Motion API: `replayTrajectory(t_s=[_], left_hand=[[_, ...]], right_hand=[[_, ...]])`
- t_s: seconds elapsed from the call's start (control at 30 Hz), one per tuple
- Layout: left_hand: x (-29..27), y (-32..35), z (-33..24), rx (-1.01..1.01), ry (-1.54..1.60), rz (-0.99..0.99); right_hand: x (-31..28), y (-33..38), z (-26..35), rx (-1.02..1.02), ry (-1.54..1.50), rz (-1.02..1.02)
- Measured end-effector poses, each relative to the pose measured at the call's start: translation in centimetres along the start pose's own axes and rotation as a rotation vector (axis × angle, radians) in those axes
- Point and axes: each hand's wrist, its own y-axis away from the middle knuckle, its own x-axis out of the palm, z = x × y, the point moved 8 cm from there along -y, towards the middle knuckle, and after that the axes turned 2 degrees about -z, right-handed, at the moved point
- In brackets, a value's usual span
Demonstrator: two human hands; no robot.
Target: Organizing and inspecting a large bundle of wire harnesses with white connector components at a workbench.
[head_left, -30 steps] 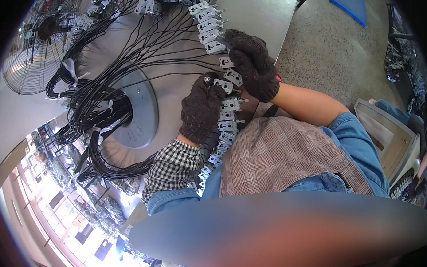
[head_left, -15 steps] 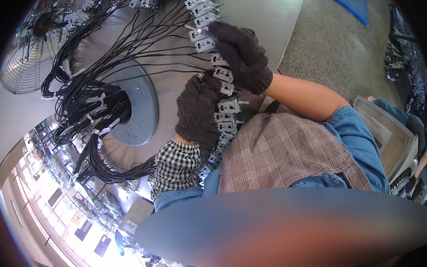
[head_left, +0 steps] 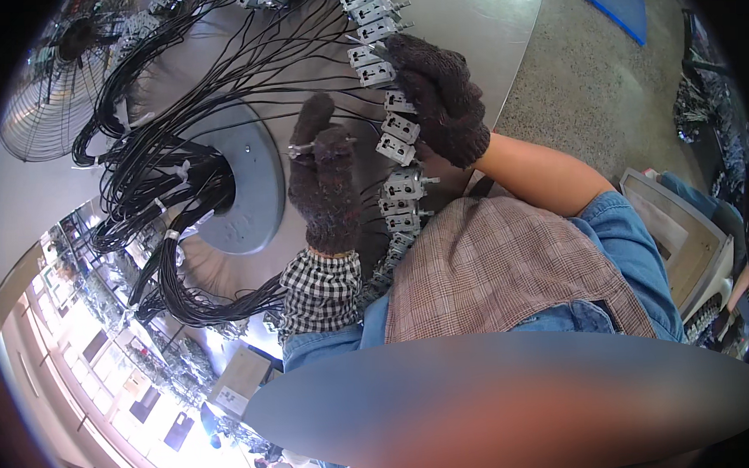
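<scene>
My left hand [head_left: 327, 182], in a dark knit glove, is raised over the metal table, left of a curved row of small silver metal units [head_left: 400, 127]. Its fingers are closed on a thin metal rod [head_left: 302, 148] that lies crosswise, with its ends showing on both sides. My right hand [head_left: 442, 95], gloved the same, rests against the row's right side. Its fingers are bent together at a silver unit [head_left: 375, 72], and what they hold is hidden. Thin black cables [head_left: 245, 69] run from the left to the units.
A round grey disc [head_left: 257, 180] with bundled black cables [head_left: 216, 186] stands at the left, near a wire-cage fan [head_left: 53, 113]. More units [head_left: 398, 208] curve down toward my plaid apron [head_left: 508, 271]. Beyond the table edge are the speckled floor [head_left: 600, 86] and a blue panel [head_left: 618, 7].
My left hand has pulled away from the row, leftward, and the rod in it has turned crosswise. My right hand and the upper units have shifted slightly right.
</scene>
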Motion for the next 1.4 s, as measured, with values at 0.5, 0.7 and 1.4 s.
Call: replayTrajectory(t_s=[0.5,0.7,1.4], left_hand=[[3.9,-0.3,0.5,0.1,-0.67,0.01],[2.4,-0.9,1.6,-0.033,-0.408,0.005],[3.2,-0.7,1.2,0.009,-0.296,-0.062]], right_hand=[[-3.1,0.0,-0.5,0.193,-0.148,0.204],[-6.9,1.7,0.0,0.398,-0.551,-0.052],[-7.6,8.0,1.9,0.577,-0.2,0.305]])
